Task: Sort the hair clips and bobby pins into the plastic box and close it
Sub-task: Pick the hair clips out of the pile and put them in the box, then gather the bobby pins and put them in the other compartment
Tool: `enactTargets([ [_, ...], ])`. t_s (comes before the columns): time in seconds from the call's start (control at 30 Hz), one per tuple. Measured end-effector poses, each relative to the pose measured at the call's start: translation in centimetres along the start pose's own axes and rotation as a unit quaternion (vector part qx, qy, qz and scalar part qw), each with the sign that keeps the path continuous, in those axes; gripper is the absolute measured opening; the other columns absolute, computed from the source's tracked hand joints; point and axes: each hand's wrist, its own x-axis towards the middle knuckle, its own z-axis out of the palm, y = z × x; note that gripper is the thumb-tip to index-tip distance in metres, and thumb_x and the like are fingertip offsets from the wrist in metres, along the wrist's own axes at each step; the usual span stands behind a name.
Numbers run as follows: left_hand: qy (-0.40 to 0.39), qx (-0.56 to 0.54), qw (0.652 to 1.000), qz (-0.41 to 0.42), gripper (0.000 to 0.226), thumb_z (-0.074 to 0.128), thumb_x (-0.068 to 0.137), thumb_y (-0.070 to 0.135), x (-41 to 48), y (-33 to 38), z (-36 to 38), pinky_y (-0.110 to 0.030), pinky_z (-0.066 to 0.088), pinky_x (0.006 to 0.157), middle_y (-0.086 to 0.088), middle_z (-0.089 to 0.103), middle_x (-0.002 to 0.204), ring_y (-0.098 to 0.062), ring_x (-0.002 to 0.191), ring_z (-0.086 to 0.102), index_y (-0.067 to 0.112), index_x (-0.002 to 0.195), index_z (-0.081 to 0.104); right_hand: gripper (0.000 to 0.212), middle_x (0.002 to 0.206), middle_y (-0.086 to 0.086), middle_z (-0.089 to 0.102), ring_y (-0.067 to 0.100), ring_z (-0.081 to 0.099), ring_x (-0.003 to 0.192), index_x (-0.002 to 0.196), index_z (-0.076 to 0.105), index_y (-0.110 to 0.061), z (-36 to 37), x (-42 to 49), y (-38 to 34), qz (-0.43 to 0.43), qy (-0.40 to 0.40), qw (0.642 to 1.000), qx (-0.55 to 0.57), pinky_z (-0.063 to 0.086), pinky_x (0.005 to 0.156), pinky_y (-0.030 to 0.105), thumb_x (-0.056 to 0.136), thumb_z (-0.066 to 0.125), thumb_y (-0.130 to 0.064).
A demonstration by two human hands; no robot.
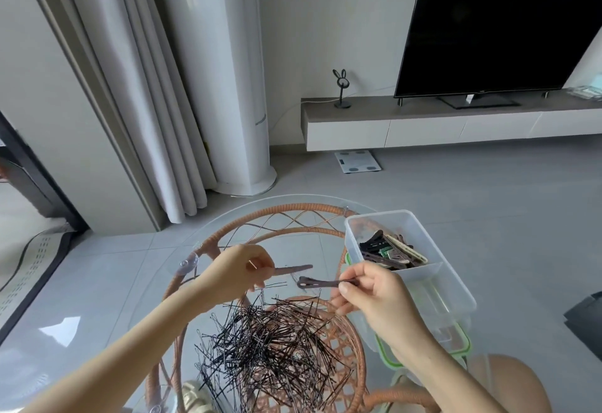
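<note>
Head: left hand (241, 270), right hand (371, 295) mid-pinch

A: What colour are the bobby pins (270, 350)?
B: Black, all of them. The dark brown clip (321, 282) and the lighter brown clip (293, 270) are plain.
A: And the plastic box (449, 285)?
B: See-through, with bright green latches (386, 352). The clips inside (391, 251) are black, brown, green and cream.
A: The table frame (293, 208)?
B: Orange-brown, woven in a criss-cross pattern.

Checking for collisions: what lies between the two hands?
Head view: the clips they hold. The left hand pinches a brown clip, the right hand a dark clip.
</note>
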Motion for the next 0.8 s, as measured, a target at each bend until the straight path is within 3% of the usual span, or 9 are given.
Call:
enactTargets([
  [0.07,0.022,-0.042,0.999,-0.008,0.009,0.062,0.085,0.015,0.5,1.2,0.4,-0.035,0.058,0.063,0.006,0.066,0.062,-0.010,0.057,0.061,0.021,0.079,0.064,0.012,0.071,0.012,0.072,0.019,0.067,0.064,0.083,0.059,-0.005,-1.5,0.3,-0.4,-0.024,0.052,0.998,0.010,0.056,0.061,0.026,0.085,0.054,0.006],
  [0.17,0.064,-0.051,0.996,0.026,0.005,0.061,0.084,0.017,2.0,3.8,1.3,-0.022,0.053,0.062,0.006,0.067,0.063,-0.004,0.053,0.058,0.019,0.083,0.066,0.020,0.069,0.009,0.069,0.015,0.064,0.060,0.077,0.057,-0.010,-4.7,1.9,-0.7,-0.059,0.159,0.985,-0.023,0.053,0.056,0.019,0.085,0.053,0.008],
  [0.33,0.058,0.002,0.993,0.105,0.014,0.060,0.086,0.018,6.0,8.6,4.0,-0.018,0.044,0.060,0.000,0.068,0.081,-0.016,0.074,0.061,0.013,0.095,0.070,0.031,0.078,0.007,0.069,0.029,0.067,0.081,0.071,0.056,-0.022,-8.2,6.0,0.7,-0.035,0.188,0.971,-0.144,0.052,0.076,0.038,0.082,0.052,0.006],
  [0.4,0.042,0.044,0.989,0.135,0.025,0.060,0.087,0.022,7.1,9.8,5.0,-0.020,0.045,0.078,-0.004,0.069,0.109,-0.019,0.100,0.062,0.014,0.110,0.066,0.024,0.093,0.005,0.069,0.025,0.064,0.097,0.084,0.062,-0.019,-8.7,6.5,0.8,-0.030,0.160,0.957,-0.238,0.046,0.083,0.031,0.082,0.053,0.003],
  [0.47,0.029,0.099,0.982,0.159,0.039,0.058,0.089,0.028,7.6,10.0,5.2,-0.029,0.038,0.100,-0.003,0.055,0.134,-0.020,0.123,0.049,0.018,0.126,0.055,0.026,0.107,0.006,0.067,0.024,0.060,0.105,0.101,0.063,-0.013,-8.7,6.0,0.4,-0.056,0.172,0.928,-0.326,0.042,0.086,0.028,0.083,0.052,0.003],
  [0.53,0.034,0.115,0.981,0.155,0.041,0.052,0.092,0.030,7.4,8.8,4.7,-0.034,0.035,0.106,-0.001,0.047,0.141,-0.021,0.128,0.044,0.022,0.132,0.049,0.027,0.106,0.005,0.068,0.023,0.061,0.100,0.103,0.063,-0.010,-7.9,4.7,-0.5,-0.113,0.193,0.919,-0.324,0.040,0.081,0.021,0.084,0.050,0.005],
  [0.6,0.040,0.117,0.983,0.136,0.037,0.046,0.095,0.029,6.9,6.3,3.8,-0.032,0.036,0.105,0.001,0.045,0.143,-0.019,0.128,0.045,0.023,0.131,0.050,0.024,0.099,0.001,0.069,0.018,0.064,0.092,0.100,0.065,-0.011,-6.2,3.0,-1.3,-0.163,0.161,0.936,-0.268,0.042,0.078,0.017,0.087,0.049,0.002],
  [0.67,0.027,0.147,0.984,0.097,0.035,0.040,0.097,0.031,6.1,2.9,3.2,-0.033,0.034,0.106,0.005,0.041,0.146,-0.017,0.133,0.041,0.026,0.130,0.052,0.024,0.102,0.000,0.069,0.013,0.064,0.093,0.105,0.065,-0.013,-3.5,1.6,-1.3,-0.181,0.071,0.952,-0.236,0.047,0.082,0.018,0.091,0.048,-0.004],
  [0.8,-0.007,0.218,0.976,0.003,0.039,0.028,0.098,0.040,4.0,-3.8,3.4,-0.050,0.010,0.117,0.006,0.023,0.155,-0.023,0.145,0.016,0.035,0.132,0.047,0.036,0.136,-0.002,0.051,0.010,0.045,0.127,0.133,0.046,-0.013,2.3,1.9,1.8,-0.131,-0.093,0.946,-0.283,0.029,0.102,0.013,0.098,0.038,-0.017],
])
